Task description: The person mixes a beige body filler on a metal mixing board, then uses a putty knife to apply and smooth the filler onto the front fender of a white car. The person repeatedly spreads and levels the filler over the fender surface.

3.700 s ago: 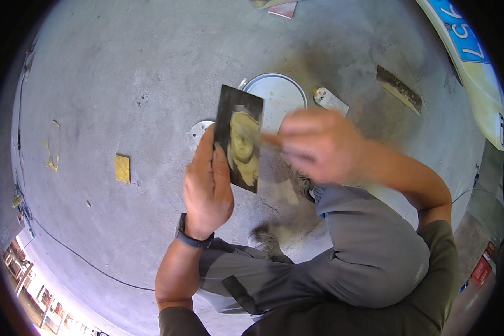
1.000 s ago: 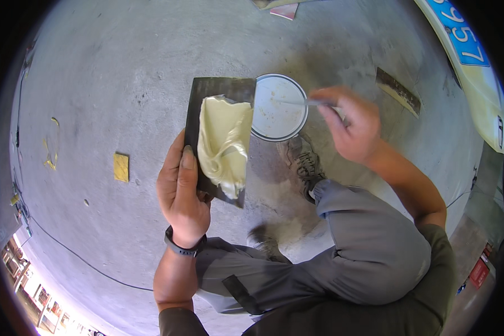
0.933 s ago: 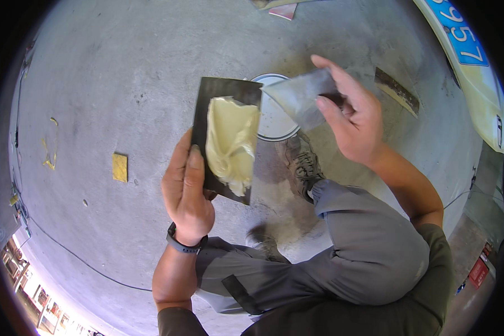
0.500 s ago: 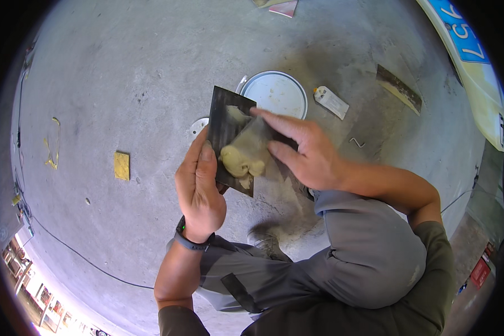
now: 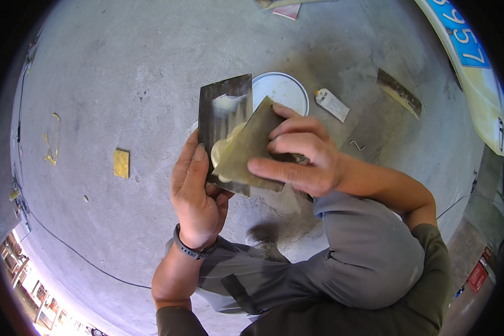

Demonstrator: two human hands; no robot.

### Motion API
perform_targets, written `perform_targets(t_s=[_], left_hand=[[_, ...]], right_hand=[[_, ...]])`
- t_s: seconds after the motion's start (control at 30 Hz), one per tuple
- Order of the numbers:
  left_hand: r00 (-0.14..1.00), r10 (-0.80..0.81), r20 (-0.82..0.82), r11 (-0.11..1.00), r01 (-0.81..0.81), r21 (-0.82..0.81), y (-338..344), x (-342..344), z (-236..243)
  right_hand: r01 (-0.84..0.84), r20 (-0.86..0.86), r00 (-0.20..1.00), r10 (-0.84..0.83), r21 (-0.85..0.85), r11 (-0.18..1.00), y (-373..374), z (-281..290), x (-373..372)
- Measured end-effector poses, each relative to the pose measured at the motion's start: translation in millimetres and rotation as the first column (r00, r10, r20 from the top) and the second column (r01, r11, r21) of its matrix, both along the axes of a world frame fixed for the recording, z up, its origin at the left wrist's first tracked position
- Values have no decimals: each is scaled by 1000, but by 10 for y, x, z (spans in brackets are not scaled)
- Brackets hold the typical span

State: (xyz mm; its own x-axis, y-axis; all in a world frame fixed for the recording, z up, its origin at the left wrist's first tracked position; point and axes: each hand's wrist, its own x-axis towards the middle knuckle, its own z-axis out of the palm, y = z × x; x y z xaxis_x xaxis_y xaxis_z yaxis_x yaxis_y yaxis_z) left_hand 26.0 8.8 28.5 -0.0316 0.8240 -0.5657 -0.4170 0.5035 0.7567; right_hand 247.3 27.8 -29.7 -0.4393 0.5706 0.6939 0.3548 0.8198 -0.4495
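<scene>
My left hand is closed round the lower left edge of a dark flat board, held up above the floor. A lump of pale yellow putty lies on that board, with a thin whitish smear near its top. In my right hand is a flat, olive-brown spreader, fingers and thumb pressed along its right side. The spreader's left edge rests against the putty and covers part of it. Behind the spreader, the right part of the board is hidden.
Just beyond the board lies a round white lid, and right of it a white tube. A dark scraper blade, a bent metal rod and a yellow pad lie on the concrete floor. A car bumper stands at upper right.
The spreader has turned from blurred and edge-tilted to showing its broad face, its edge now across the putty. The board has shifted slightly left and up; the putty is partly covered.
</scene>
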Motion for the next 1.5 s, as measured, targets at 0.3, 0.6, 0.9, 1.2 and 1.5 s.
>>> perform_targets(t_s=[0.3,0.6,0.9,1.2,1.5], left_hand=[[961,-99,-259,942,175,287,-4,-294,-297],[653,-204,-729,797,543,264,63,-294,-479],[682,-187,-707,718,586,376,122,-256,-537],[595,-209,-776,716,634,293,143,-227,-481],[634,-150,-758,769,557,314,154,-227,-544]], right_hand=[[174,196,976,-97,-422,890,135,162,345],[24,150,984,91,-628,778,146,410,158],[171,206,977,-54,-608,775,175,439,212],[3,226,964,142,-542,840,231,495,190],[-113,265,929,259,-462,879,235,485,167]])
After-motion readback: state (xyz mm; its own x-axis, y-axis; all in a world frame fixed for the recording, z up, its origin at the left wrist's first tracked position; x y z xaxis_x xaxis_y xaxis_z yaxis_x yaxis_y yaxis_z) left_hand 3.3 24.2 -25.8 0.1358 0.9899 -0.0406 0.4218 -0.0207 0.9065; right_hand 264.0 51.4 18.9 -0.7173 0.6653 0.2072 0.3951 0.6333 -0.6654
